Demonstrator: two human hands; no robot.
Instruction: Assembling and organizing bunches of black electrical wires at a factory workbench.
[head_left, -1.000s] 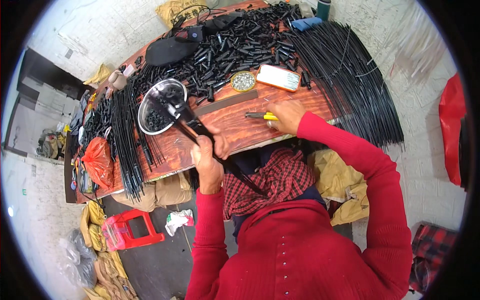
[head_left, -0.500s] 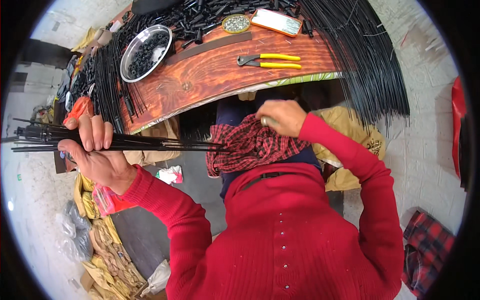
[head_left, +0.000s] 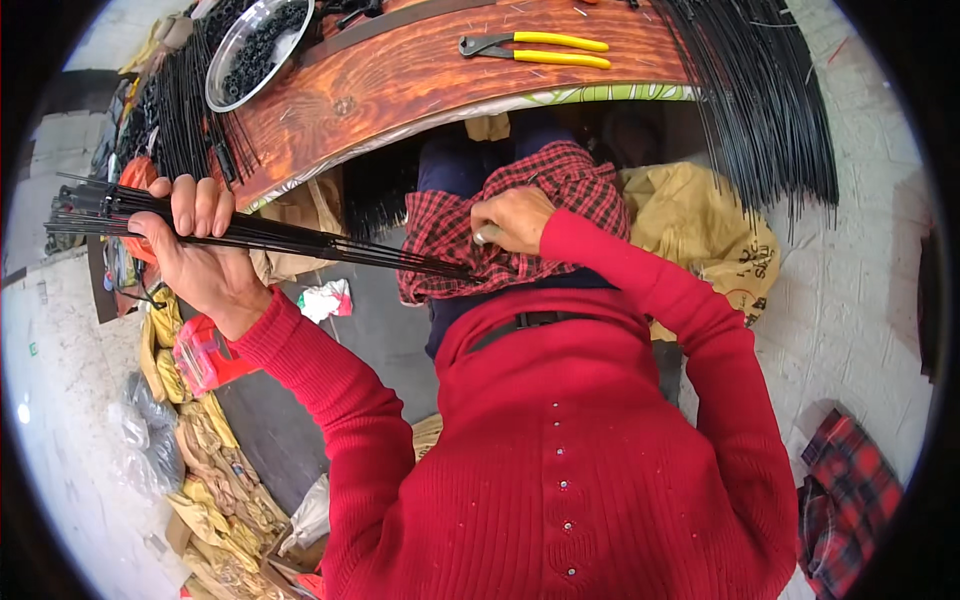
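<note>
My left hand [head_left: 212, 262] is closed around a bundle of thin black rods [head_left: 325, 246] with thicker black fittings at the left end. The bundle slants down to the right, and its thin ends reach a red-and-black plaid cloth [head_left: 430, 222] across my lap. Over that cloth, my right hand [head_left: 517, 220] is curled with its fingers drawn together, a ring on one finger. What those fingers hold, if anything, is hidden. The right hand is just above and to the right of the rod tips.
Yellow-handled pliers [head_left: 560, 50] lie on the wooden table [head_left: 400, 80]. At its left stands a metal bowl [head_left: 218, 92] of small black parts. Long black rods [head_left: 770, 110] overhang the right edge. A tan sack [head_left: 690, 215] lies beside my lap.
My right hand has moved left and slightly up, closer to the rod tips. The bundle now tilts more steeply down to the right. The table sits higher in view.
</note>
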